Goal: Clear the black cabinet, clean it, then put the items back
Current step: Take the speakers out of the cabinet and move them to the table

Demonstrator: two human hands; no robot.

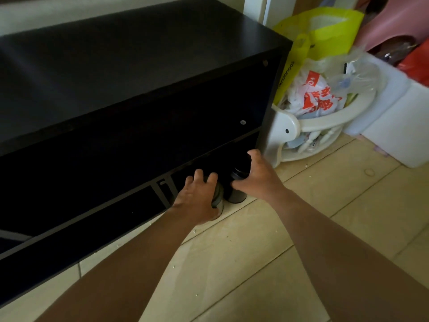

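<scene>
Two bottles stand side by side at the mouth of the black cabinet's (139,66) bottom right compartment: your left hand (197,197) curls round the grey bottle (218,196), and your right hand (255,177) grips the black bottle (239,182) near its top. Clearing or restocking, I cannot tell; the shelves are too dark. Print on the yellow bag (325,36) and white bag (318,96) is unreadable.

Single head cam, wide-angle, is looking forward and down from behind the left hand (197,198) and right hand (256,178), sitting near; black cabinet (139,66) beyond them, floor (255,263) beneath.
</scene>
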